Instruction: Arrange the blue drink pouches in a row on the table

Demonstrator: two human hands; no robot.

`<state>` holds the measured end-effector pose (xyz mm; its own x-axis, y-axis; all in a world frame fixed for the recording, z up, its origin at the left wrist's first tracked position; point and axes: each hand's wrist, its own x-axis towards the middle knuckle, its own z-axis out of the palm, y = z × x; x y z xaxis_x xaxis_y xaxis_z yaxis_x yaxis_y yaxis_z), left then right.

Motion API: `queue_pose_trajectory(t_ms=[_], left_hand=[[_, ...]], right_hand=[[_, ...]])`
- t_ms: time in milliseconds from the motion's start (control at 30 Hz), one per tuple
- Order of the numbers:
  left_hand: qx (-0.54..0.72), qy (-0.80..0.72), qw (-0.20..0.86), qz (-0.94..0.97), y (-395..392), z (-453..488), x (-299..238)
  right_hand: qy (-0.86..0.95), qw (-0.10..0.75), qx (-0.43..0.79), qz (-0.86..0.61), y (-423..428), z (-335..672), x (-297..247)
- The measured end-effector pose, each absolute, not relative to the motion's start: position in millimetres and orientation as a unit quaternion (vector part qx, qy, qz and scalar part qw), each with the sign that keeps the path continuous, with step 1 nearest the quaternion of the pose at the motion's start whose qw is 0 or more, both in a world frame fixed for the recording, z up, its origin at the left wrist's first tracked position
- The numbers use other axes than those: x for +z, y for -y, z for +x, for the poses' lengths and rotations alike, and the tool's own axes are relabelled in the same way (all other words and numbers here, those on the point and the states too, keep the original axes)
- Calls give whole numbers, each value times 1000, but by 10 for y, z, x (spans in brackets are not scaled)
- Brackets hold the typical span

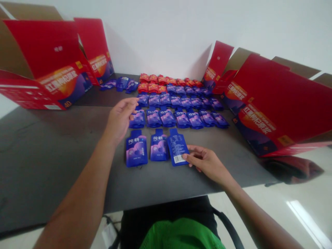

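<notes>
Blue spouted pouches lie in rows on the dark table (52, 145). The nearest row has three: two face up (136, 148) (159, 145) and one back side up, showing a barcode (177, 147). My right hand (204, 160) rests at that barcode pouch's lower right corner, fingertips touching it, fingers bent. My left hand (120, 116) hovers over the left end of the second row (178, 118), fingers loosely spread, holding nothing. Further back lie more blue rows, then red pouches (160, 81).
Open red cartons stand at the left (49, 69) and at the right (280, 107). A smaller red carton (100, 55) is at the back left, with loose blue pouches (121, 84) beside it. A white wall is behind. A chair and green clothing show below the table edge.
</notes>
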<state>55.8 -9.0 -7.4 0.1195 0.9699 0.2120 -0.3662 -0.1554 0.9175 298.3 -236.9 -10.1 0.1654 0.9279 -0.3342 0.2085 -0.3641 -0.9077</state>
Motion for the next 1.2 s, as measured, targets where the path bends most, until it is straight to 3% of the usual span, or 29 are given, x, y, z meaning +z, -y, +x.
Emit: queue_pose_trajectory(t_ms=[233, 467, 767, 1200], left_hand=[[601, -326, 570, 456, 87, 529, -38], [616, -265, 547, 501, 0, 476, -113], [621, -240, 535, 520, -47, 445, -135], [613, -262, 527, 527, -53, 421, -137]], right_hand=[[422, 413, 509, -627, 2143, 2608, -105], [467, 417, 441, -643, 2038, 2510, -283], [539, 384, 352, -661, 1981, 2445, -279], [597, 355, 329, -640, 1996, 2486, -308]])
